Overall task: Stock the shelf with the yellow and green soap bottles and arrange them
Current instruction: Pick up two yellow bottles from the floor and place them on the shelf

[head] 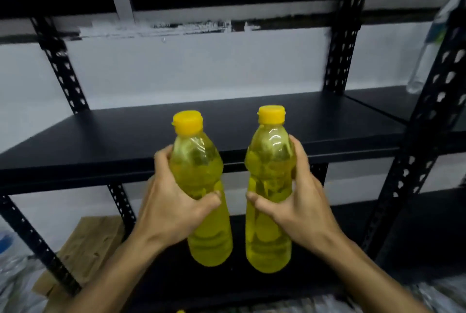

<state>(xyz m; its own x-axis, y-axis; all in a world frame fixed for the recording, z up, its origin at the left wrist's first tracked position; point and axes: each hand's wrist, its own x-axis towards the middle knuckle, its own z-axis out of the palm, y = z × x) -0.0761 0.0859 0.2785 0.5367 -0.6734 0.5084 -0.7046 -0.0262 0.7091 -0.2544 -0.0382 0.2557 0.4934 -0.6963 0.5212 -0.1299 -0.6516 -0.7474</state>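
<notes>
Left hand [174,201] grasps left bottle [201,186], right hand [300,201] right bottle [271,186]; bases below shelf [100,141] edge at centre frame, may knock it, tip

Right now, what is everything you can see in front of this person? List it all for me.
Soap bottles: two, yellow with yellow caps, held upright side by side before the shelf, left one, right one.
Shelf board: one, black, bare, at cap height.
Shelf posts: several, black, perforated.
Wall: pale grey, behind the rack.
Clear bottle: one, far right, blurred.
Cardboard: brown, lower left.
Plastic wrap: clear, bottom left corner.
Left hand: grips the left bottle.
Right hand: grips the right bottle.
</notes>
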